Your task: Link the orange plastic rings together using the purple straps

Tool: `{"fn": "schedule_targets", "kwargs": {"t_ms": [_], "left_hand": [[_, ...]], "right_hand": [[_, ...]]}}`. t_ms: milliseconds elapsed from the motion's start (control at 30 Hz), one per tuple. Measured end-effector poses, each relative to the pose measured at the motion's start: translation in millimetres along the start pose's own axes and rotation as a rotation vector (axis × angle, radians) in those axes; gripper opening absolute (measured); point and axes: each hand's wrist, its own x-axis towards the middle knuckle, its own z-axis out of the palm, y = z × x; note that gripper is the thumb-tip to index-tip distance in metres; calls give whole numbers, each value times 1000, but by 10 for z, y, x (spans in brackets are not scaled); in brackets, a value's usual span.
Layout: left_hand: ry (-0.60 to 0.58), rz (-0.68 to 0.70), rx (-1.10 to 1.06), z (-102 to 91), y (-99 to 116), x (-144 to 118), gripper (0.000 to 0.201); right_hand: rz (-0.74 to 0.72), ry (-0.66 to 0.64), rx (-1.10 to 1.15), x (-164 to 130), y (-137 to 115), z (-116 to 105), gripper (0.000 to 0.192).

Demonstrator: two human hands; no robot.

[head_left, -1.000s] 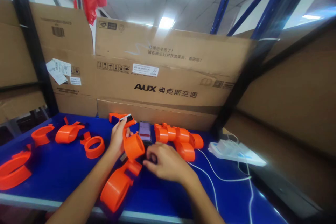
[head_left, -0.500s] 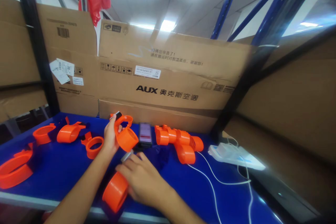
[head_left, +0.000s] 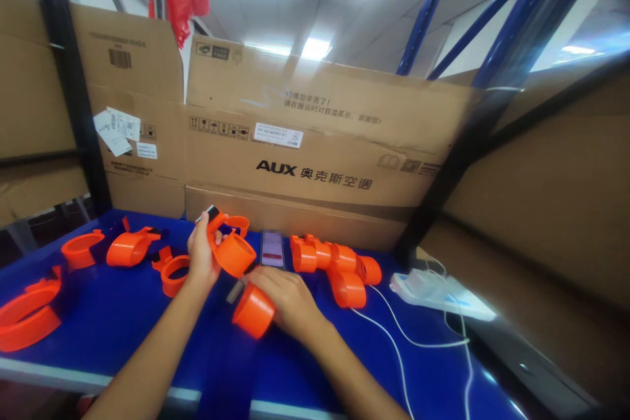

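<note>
My left hand (head_left: 204, 251) grips an orange plastic ring piece (head_left: 235, 256) by its arm, which has a black-and-silver end pointing up. Lower and to the right, my right hand (head_left: 285, 295) is closed on a second orange plastic ring piece (head_left: 254, 310). A flat grey strip (head_left: 235, 291) sticks out to the left of that piece. The two pieces are close together, above the blue table (head_left: 315, 354). My right fingertips are partly hidden, and I cannot tell whether the pieces touch.
Several orange ring pieces (head_left: 81, 249) are spread over the left side. A cluster of similar orange rings (head_left: 339, 262) lies right of the phone (head_left: 272, 249). White cables (head_left: 394, 335) run from a white power strip (head_left: 443, 295). Cardboard (head_left: 315, 144) walls the back.
My right hand has moved right and slightly up, carrying its orange ring piece nearer to the one in my left hand. My left hand has shifted slightly left.
</note>
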Motion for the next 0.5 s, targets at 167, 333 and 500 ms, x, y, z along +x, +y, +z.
{"fn": "schedule_targets", "kwargs": {"t_ms": [167, 333, 500], "left_hand": [[14, 42, -46, -13, 31, -1, 43], [-4, -10, -189, -92, 167, 61, 44], [-77, -127, -303, -123, 294, 87, 37]], "right_hand": [[98, 260, 170, -38, 161, -62, 45], [377, 447, 236, 189, 464, -126, 56], [333, 293, 252, 685, 725, 75, 48]]}}
